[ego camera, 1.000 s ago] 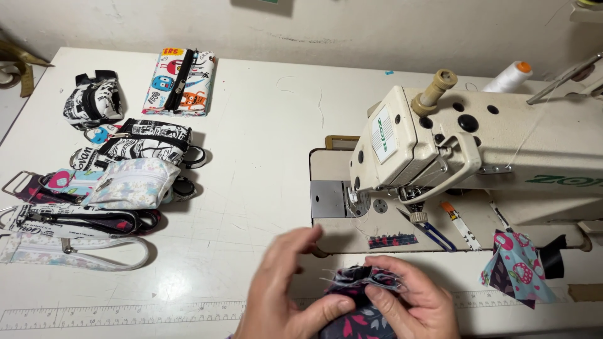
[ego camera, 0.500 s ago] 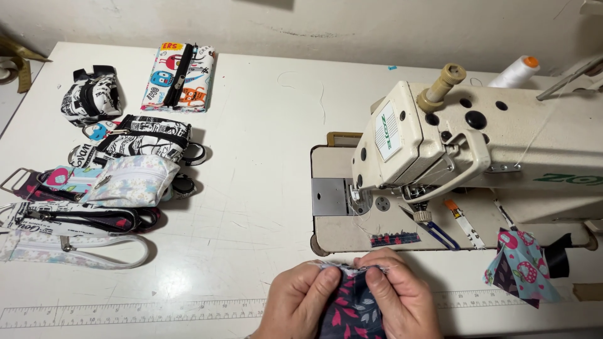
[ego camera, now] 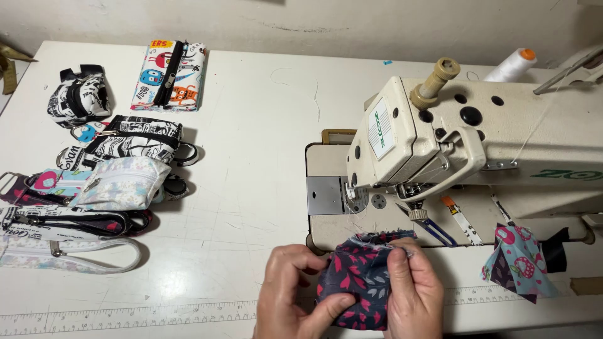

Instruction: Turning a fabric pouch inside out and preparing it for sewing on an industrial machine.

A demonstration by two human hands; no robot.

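Both hands, left hand (ego camera: 295, 292) and right hand (ego camera: 411, 292), now grip the dark leaf-print fabric piece (ego camera: 358, 276), lifted and spread wider before the sewing machine (ego camera: 465, 144).

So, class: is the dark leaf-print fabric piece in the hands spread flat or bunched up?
Bunched up. The dark fabric piece is gathered between the left hand and right hand, curving into a pouch shape with raw edges on top.
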